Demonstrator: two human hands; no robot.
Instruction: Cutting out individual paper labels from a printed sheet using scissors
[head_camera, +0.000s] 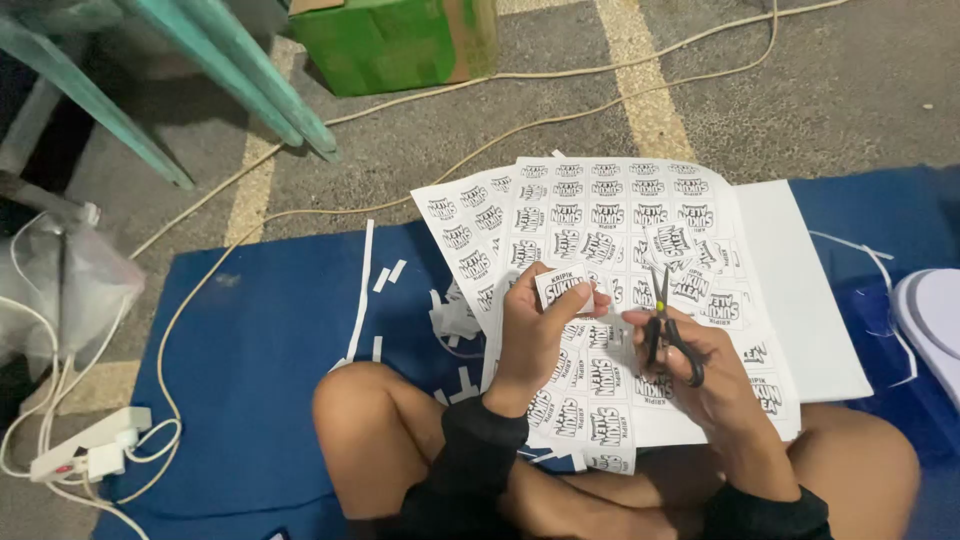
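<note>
Pinching a small rectangular paper sticker (560, 289), left hand (535, 325); right hand (700, 370) gripping black-handled metal scissors (668, 325).

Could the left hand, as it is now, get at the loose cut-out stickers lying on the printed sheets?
Probably not freely: the left hand already pinches a cut sticker. The loose stickers lie close ahead on the printed sheets, uncovered, beyond the scissors.

Grey asphalt floor (860, 90) with yellow painted lines (640, 90); blue mat (260, 360) at six o'clock, teal chair legs (250, 80) at eleven.
</note>
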